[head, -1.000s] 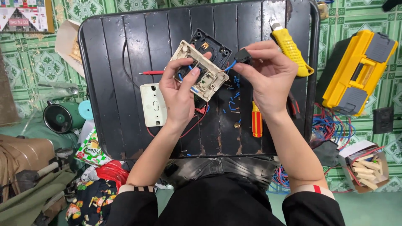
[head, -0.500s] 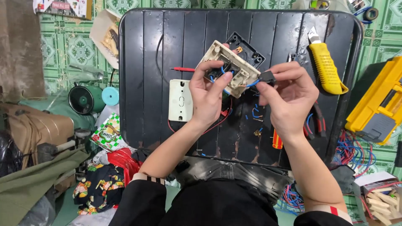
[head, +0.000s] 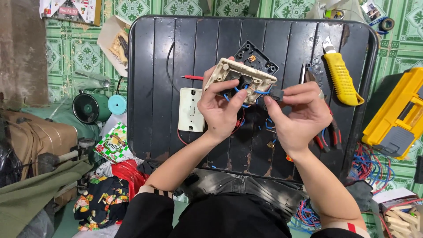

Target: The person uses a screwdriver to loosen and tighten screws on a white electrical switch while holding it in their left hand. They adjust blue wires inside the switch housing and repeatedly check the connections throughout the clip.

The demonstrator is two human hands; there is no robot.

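Head view shows me the black tray table (head: 176, 66) filling mid-frame, where my left hand (head: 220, 110) grips the beige switch plate (head: 240, 79) at center, its blue wires (head: 246, 91) already fitted but loose, while my right hand (head: 299, 114) pinches a small black module (head: 276, 94) not yet seated.

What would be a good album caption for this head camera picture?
Left hand grips a beige switch plate; right hand pinches a small black part above a black tray.
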